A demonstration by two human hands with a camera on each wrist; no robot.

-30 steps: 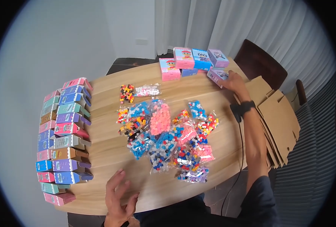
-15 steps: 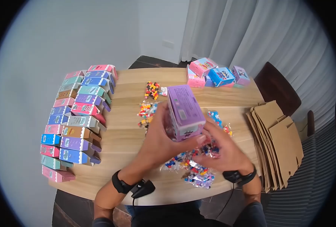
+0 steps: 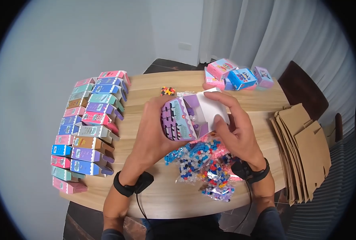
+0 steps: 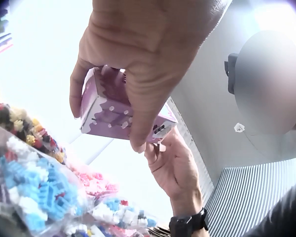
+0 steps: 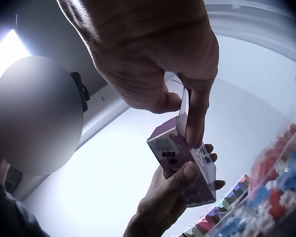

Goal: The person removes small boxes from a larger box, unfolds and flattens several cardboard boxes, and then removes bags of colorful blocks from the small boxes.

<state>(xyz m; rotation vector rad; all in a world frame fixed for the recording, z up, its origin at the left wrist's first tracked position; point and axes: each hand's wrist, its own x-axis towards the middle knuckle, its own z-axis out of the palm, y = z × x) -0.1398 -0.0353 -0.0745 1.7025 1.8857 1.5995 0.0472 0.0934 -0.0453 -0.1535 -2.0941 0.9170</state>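
Note:
A small purple cardboard box (image 3: 174,120) is held up over the middle of the table, its end open toward the right. My left hand (image 3: 148,132) grips the box's body, thumb and fingers on opposite sides, as the left wrist view shows around the purple carton (image 4: 108,116). With thumb and fingers, my right hand (image 3: 240,134) pinches the white-lined lid flap (image 3: 214,106), folded back from the opening. Purple pieces (image 3: 192,114) show inside. From the right wrist, the flap (image 5: 183,108) appears edge-on between thumb and fingers.
Bags of colourful bricks (image 3: 198,156) lie below the hands. Two rows of small boxes (image 3: 92,142) line the table's left. More boxes (image 3: 242,79) are piled at the back right. Flattened brown cardboard (image 3: 306,156) leans at the right edge, near a dark chair (image 3: 302,90).
The right hand brought the purple box from the back pile to the middle, where the left hand took hold. The box has since turned and its lid flap now stands open.

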